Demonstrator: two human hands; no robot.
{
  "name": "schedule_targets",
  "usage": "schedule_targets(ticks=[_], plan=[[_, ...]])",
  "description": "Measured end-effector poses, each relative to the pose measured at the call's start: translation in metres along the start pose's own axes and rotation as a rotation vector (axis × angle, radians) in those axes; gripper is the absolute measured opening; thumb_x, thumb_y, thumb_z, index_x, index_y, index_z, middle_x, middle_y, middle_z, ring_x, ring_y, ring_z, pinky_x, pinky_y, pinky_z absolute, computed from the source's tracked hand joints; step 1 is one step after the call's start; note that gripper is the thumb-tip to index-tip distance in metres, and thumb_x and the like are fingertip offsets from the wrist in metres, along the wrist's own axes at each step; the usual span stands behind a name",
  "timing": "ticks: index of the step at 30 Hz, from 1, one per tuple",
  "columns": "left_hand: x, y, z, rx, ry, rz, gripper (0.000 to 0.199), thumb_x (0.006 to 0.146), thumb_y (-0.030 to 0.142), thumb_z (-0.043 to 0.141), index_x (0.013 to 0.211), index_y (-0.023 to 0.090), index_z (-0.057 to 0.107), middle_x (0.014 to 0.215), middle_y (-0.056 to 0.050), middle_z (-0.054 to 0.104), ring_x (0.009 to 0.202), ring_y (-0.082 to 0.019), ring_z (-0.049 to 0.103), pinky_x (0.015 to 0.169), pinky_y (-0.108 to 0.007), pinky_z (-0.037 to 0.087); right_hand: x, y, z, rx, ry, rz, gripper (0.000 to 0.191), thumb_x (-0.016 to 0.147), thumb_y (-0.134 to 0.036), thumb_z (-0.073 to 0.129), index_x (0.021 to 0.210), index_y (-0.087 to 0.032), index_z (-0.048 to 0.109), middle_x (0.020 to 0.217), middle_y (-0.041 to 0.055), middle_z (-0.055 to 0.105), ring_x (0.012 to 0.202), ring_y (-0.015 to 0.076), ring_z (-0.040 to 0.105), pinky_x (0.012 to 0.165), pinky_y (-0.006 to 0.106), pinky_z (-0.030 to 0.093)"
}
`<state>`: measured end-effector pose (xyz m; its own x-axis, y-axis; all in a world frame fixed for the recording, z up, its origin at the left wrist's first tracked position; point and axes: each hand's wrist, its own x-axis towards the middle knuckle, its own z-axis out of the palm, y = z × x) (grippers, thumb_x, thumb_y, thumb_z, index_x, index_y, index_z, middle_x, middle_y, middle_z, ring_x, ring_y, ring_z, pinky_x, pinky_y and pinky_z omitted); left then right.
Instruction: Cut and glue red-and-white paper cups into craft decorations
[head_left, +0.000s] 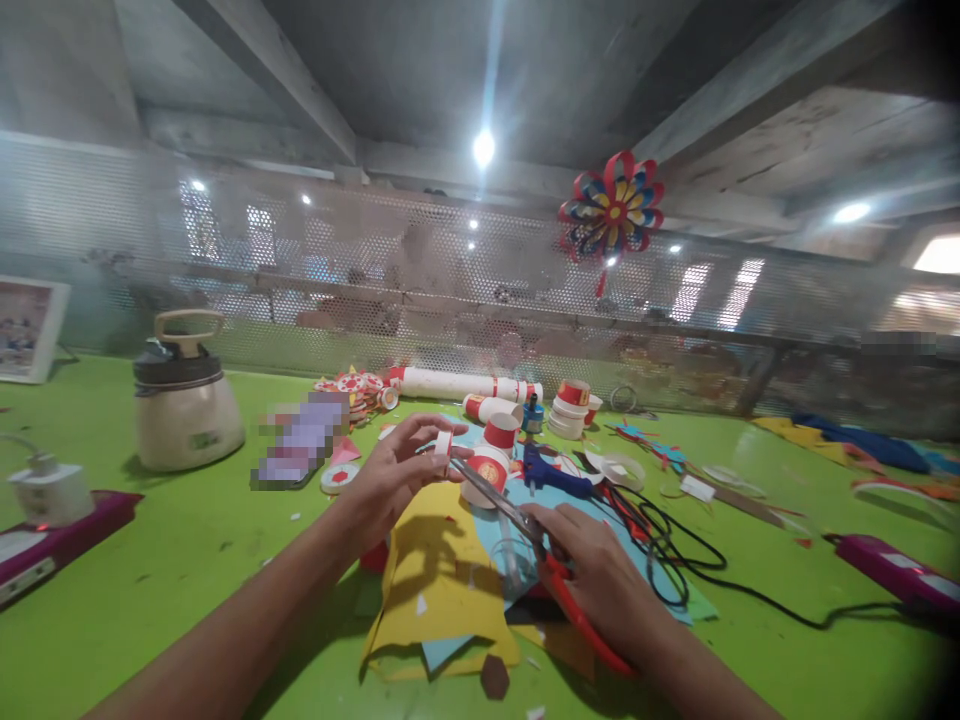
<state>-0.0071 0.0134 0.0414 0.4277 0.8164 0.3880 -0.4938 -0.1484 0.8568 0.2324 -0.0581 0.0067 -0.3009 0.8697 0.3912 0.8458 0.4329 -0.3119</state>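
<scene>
My right hand (596,565) is closed round the red-handled scissors (559,575). Their metal blades point up and left, with the tips close to a small white piece (443,443), which looks like paper or card. The fingers of my left hand (394,465) pinch that piece above the table; whether the blades touch it I cannot tell. Just behind the blades stand a red-and-white paper cup (484,475) and another cup (501,432). Beneath both hands lie yellow sheets (442,580) and light blue sheets (487,530).
A blue glue gun (555,475) with a tangled black cord lies to the right. Stacked cups (571,410) and a long white tube (450,384) are farther back. At left are a phone (307,440), a sprayer bottle (187,410) and a power strip (90,535). Another power strip (892,568) lies right.
</scene>
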Motion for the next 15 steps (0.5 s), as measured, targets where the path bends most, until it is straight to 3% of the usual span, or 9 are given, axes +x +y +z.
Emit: schedule_targets(ticks=[2, 5, 10, 15], plan=[[0.001, 0.002, 0.0, 0.043, 0.033, 0.011, 0.023, 0.076, 0.014, 0.07, 0.095, 0.022, 0.061, 0.122, -0.008, 0.06, 0.101, -0.024, 0.064, 0.078, -0.031, 0.051, 0.0, -0.001, -0.001, 0.015, 0.003, 0.005, 0.041, 0.081, -0.01, 0.06, 0.122, -0.017, 0.058, 0.096, 0.0099, 0.061, 0.087, 0.0257, 0.058, 0.078, 0.04, 0.047], [0.003, 0.005, 0.0, 0.046, 0.058, 0.011, 0.037, 0.071, 0.013, 0.074, 0.104, 0.022, 0.059, 0.125, -0.01, 0.059, 0.107, -0.027, 0.061, 0.081, -0.034, 0.051, -0.001, -0.003, -0.002, 0.043, 0.003, 0.004, 0.04, 0.082, -0.01, 0.06, 0.12, -0.018, 0.058, 0.097, 0.0089, 0.062, 0.088, 0.0242, 0.058, 0.08, 0.038, 0.047], [0.004, 0.005, -0.004, 0.027, -0.014, 0.025, 0.042, 0.068, 0.011, 0.075, 0.108, 0.016, 0.061, 0.13, -0.014, 0.056, 0.122, -0.03, 0.051, 0.094, -0.037, 0.046, -0.001, -0.006, -0.004, 0.072, -0.015, -0.007, 0.038, 0.082, -0.011, 0.06, 0.12, -0.02, 0.058, 0.095, 0.0075, 0.062, 0.086, 0.0224, 0.058, 0.079, 0.037, 0.047], [0.004, 0.001, -0.012, -0.015, -0.075, -0.032, 0.047, 0.069, 0.01, 0.073, 0.113, 0.018, 0.06, 0.123, -0.014, 0.061, 0.116, -0.033, 0.057, 0.096, -0.046, 0.044, -0.002, -0.007, -0.004, 0.069, -0.04, -0.008, 0.041, 0.082, -0.01, 0.061, 0.121, -0.021, 0.058, 0.094, 0.0072, 0.061, 0.085, 0.0224, 0.058, 0.078, 0.037, 0.047]])
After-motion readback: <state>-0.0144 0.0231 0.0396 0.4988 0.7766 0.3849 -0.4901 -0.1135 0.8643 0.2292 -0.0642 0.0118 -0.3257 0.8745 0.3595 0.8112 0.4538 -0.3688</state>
